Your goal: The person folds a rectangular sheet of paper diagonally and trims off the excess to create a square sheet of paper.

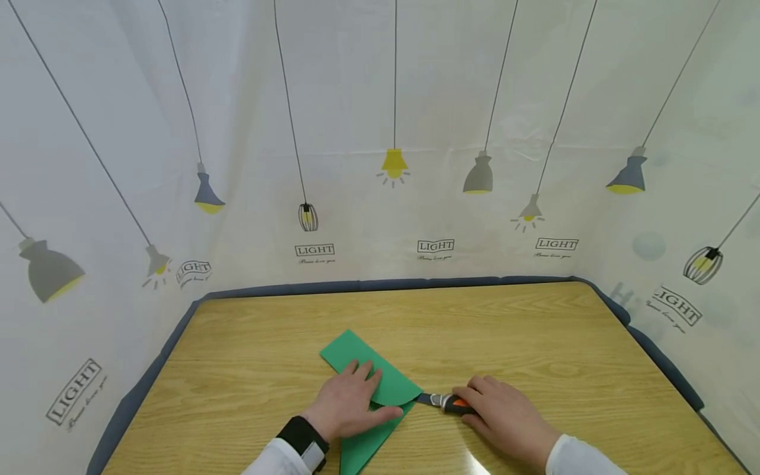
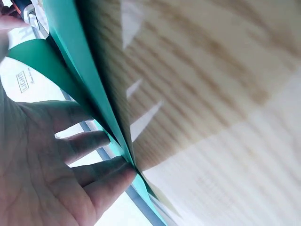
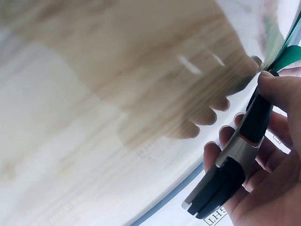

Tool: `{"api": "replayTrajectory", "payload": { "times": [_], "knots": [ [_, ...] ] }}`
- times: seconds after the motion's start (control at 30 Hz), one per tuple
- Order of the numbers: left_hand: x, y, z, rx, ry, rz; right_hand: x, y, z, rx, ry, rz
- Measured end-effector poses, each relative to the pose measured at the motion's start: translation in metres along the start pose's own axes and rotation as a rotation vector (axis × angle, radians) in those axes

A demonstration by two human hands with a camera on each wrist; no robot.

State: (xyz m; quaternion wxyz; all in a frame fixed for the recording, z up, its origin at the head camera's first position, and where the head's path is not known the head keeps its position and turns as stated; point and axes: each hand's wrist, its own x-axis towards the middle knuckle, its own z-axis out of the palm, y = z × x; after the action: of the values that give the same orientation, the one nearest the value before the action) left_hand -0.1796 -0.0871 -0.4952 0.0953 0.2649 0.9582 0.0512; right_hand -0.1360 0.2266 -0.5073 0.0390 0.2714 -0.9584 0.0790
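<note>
A folded sheet of green paper [image 1: 394,386] lies on the wooden table, its upper layer bulging slightly off the lower one. My left hand [image 1: 347,402] rests on it with fingers spread and fairly straight; the left wrist view shows its fingertips against the green paper [image 2: 77,52]. At the paper's right corner, my right hand [image 1: 507,412] holds a utility knife [image 1: 456,404] with a dark handle and orange accents. Its blade points left and meets the corner where the layers part; how far it reaches in is hidden. In the right wrist view, fingers curl around the knife [image 3: 235,157].
The glossy wood-grain table [image 1: 267,343] has a dark blue padded edge [image 1: 368,285] along its back and sides. Behind it hangs a white curtain [image 1: 344,119] printed with lamps and lettering. A black band [image 1: 304,435] circles the left wrist.
</note>
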Motion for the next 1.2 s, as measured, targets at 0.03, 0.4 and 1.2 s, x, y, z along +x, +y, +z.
{"api": "replayTrajectory", "payload": {
  "times": [0.03,0.4,1.2],
  "knots": [
    [0.0004,-0.0003,-0.0001,-0.002,-0.007,0.0,0.0002,0.0002,0.0001,0.0,-0.003,-0.001],
    [0.0004,0.0053,0.0056,0.127,0.048,0.02,0.0023,-0.0036,-0.0044,-0.021,-0.039,-0.011],
    [-0.0014,0.0075,0.0066,0.136,0.059,0.028,0.0046,-0.0035,-0.0087,-0.012,-0.045,0.019]
  ]
}}
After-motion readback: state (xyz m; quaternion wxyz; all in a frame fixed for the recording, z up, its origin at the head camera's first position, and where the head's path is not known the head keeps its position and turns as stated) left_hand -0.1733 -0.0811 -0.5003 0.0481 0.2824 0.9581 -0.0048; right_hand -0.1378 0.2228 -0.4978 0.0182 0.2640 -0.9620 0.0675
